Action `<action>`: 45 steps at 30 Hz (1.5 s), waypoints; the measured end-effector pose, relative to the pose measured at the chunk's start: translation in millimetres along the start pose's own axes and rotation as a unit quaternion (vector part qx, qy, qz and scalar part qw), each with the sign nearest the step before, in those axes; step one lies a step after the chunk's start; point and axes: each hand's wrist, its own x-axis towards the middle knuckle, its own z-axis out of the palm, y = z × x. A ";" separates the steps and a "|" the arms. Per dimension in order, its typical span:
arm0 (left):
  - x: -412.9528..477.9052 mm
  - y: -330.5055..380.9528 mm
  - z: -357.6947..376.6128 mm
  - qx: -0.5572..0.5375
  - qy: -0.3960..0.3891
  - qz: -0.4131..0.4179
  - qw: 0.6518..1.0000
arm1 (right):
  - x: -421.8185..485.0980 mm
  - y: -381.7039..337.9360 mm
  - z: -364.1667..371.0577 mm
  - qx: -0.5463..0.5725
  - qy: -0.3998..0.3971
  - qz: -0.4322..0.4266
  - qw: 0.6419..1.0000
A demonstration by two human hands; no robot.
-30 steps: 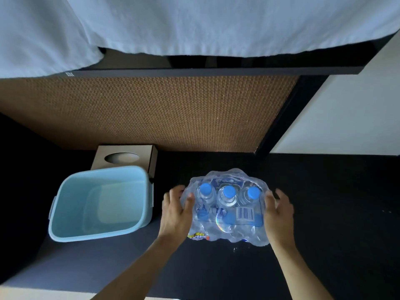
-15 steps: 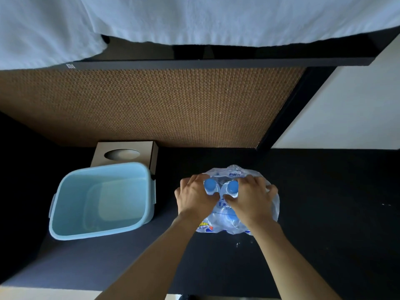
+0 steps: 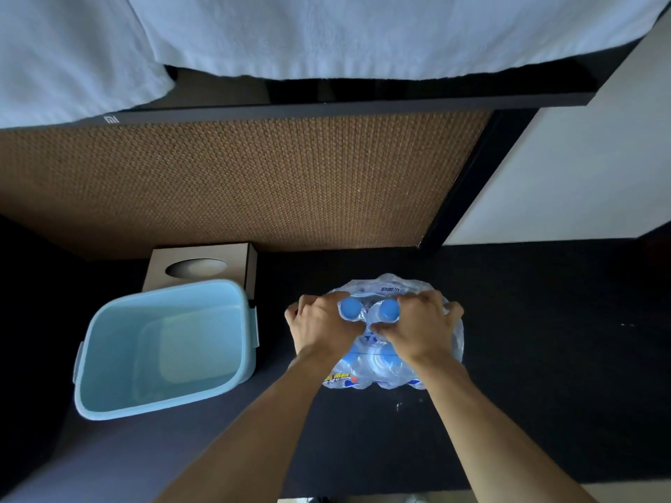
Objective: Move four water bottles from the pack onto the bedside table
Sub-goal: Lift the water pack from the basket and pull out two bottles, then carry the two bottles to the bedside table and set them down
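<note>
Since a second ago both my hands climbed atop the pack (image 3: 377,361); left hand (image 3: 325,326) and right hand (image 3: 417,326) clutch its wrap, print unreadable.

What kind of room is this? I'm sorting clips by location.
Probably a hotel room or bedroom. White bedding hangs over a dark ledge above a woven panel, and a tissue box and a light blue bin sit beside the shrink-wrapped pack of water bottles.
</note>
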 end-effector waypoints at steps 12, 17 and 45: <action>-65.9 115.4 -189.9 -0.320 0.008 0.283 0.904 | -77.0 -7.9 -206.8 0.515 0.245 -0.060 0.819; -164.8 215.0 -251.8 -0.349 -0.090 0.416 0.835 | -174.9 21.5 -345.6 0.549 0.398 -0.043 0.734; -1185.0 301.3 -117.6 -0.191 -0.742 0.604 0.217 | -1167.5 268.9 -442.9 0.192 0.827 0.380 0.368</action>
